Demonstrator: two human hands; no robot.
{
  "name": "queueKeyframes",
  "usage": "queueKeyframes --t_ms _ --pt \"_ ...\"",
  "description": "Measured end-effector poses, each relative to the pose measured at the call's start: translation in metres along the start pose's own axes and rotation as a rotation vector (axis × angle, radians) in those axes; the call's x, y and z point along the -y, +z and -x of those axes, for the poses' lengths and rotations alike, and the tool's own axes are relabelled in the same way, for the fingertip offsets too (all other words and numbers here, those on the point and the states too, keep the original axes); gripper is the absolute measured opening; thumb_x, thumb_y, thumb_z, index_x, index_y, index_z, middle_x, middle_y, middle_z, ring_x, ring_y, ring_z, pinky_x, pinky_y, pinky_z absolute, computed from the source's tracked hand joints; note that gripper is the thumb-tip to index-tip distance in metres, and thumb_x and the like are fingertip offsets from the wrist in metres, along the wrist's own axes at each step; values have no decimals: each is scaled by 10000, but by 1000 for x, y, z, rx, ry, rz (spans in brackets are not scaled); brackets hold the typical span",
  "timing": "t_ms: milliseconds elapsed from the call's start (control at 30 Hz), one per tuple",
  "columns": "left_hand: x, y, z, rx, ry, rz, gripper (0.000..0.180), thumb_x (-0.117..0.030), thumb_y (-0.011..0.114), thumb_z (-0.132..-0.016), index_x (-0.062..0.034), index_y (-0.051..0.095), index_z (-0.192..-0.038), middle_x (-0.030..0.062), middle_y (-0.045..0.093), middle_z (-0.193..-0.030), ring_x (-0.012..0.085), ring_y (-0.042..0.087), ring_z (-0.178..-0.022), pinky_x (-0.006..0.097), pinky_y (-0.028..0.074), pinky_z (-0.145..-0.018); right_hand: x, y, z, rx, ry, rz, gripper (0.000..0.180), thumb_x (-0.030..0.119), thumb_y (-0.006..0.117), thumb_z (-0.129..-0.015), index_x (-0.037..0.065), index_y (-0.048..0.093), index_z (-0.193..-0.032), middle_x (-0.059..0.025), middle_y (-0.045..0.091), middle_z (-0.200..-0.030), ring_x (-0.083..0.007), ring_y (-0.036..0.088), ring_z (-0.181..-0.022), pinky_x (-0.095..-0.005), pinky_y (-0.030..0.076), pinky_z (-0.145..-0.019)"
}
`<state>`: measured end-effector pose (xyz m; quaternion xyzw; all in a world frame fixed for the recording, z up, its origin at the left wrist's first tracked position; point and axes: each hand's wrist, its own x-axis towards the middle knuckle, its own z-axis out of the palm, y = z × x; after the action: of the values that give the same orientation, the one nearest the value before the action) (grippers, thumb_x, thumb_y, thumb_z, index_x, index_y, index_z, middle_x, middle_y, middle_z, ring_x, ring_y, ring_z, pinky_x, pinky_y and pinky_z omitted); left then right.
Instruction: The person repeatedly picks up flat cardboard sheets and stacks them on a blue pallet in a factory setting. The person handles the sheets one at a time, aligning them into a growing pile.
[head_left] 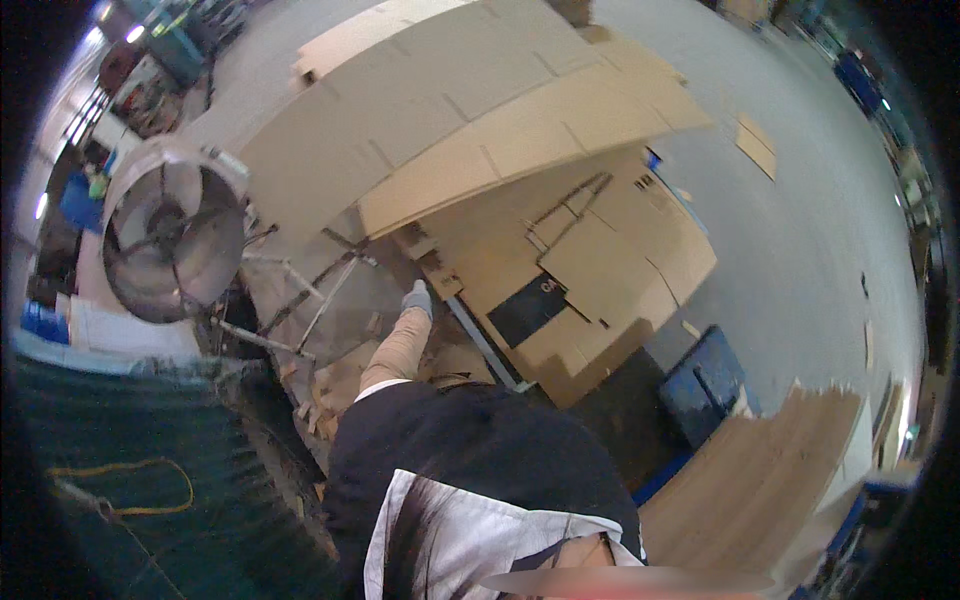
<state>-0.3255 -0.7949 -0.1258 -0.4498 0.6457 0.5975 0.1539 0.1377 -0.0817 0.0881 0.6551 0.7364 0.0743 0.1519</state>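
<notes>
My left hand (pixel 418 299), in a grey glove, reaches forward from a tan sleeve. It is small and blurred, and its fingers cannot be made out. Just beyond it are small brown cardboard pieces (pixel 440 272); whether it touches them I cannot tell. To its right stands a stack of flat cardboard (pixel 620 260) with a black printed patch, beside a grey metal bar (pixel 482 342). Large cardboard sheets (pixel 420 110) spread above and beyond the stack. My right hand is not in view.
A large round drum fan (pixel 172 240) on a metal frame stands at left. Dark green netting (pixel 140 470) fills the lower left. At right are a blue box-like object (pixel 703 385) and a torn-edged brown sheet (pixel 760 490). A cardboard scrap (pixel 756 148) lies on the grey floor.
</notes>
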Motion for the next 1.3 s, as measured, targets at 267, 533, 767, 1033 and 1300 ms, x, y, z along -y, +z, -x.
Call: queueKeyframes --t_ms 267,533,767,1033,1300 --pt "-55 -178 -38 -357 -20 967 566 -599 353 -904 -193 501 -1270 157 586 -1179 280 523 -1073 411 357 -799 333 -25 163 426 -1032 -292 593 354 666 -763 -25 559 -1208 -285 437 -1351 -410 431 -1224 -428 348 -1036" --pt "-153 -236 -68 -306 212 1418 453 -474 550 -904 -134 537 -1203 63 634 -1061 220 561 -1044 377 460 -916 550 -114 325 429 -1586 -79 563 416 597 -838 109 498 -1299 -182 523 -1302 -375 504 -1174 -454 407 -980" --pt "-187 -205 15 -88 30 1434 357 -358 611 -905 -124 569 -1170 42 629 -1114 222 558 -1045 372 441 -953 676 -185 461 1335 -1091 -847 540 388 560 -914 92 437 -1348 -125 488 -1339 -256 536 -1162 -391 449 -943" --pt "-129 -227 56 193 -150 1379 394 -317 611 -911 -98 551 -1233 71 610 -1204 232 561 -1096 379 444 -978 757 -207 594 1438 -915 -1234 394 349 643 -869 -6 627 -1041 -69 654 -947 -189 586 -851 -363 473 -768" --pt "-106 -203 66 385 -273 1438 393 -315 577 -925 -103 535 -1254 81 599 -1226 260 547 -1119 418 419 -994 709 -174 537 855 -943 -1184 321 279 672 -828 -40 645 -813 -51 646 -738 -148 571 -714 -352 449 -597"
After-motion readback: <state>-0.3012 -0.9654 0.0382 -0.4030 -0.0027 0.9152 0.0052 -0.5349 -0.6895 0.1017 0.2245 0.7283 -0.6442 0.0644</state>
